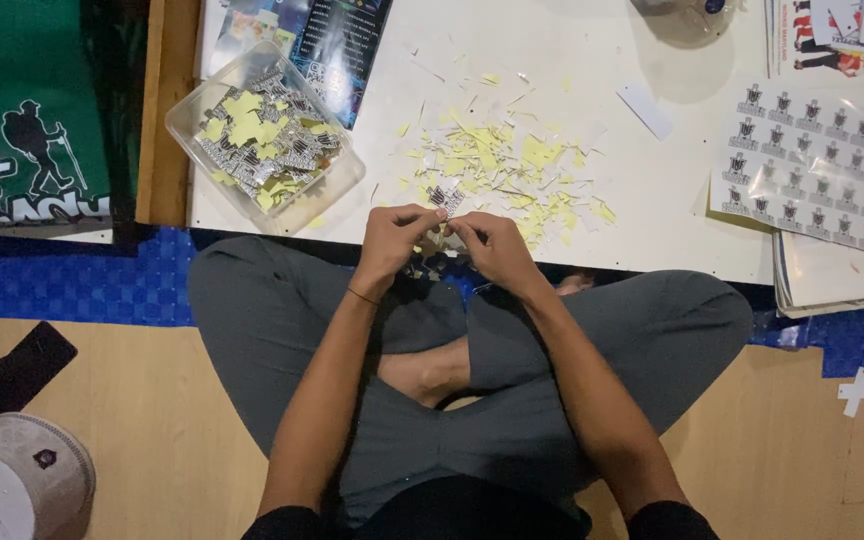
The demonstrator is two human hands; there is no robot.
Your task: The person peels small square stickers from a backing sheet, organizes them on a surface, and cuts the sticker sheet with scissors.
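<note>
Together, the left hand (392,238) and the right hand (492,246) are meeting at the near edge of the white board table (632,210), fingers curled in tight and pinching a small black-and-white printed sticker piece (444,199) between their fingertips. That piece is poking up just above the thumbs, pale with dark print, and its exact shape is too small to tell. Just beyond the hands, a scattered heap of yellow and white paper trimmings (502,170) is lying on the table. Farther to the left, a clear plastic tub (264,135) is holding more cut stickers and yellow backing scraps. Off to the right, well apart, a printed sheet of uncut stickers (810,165) is resting flat.
</note>
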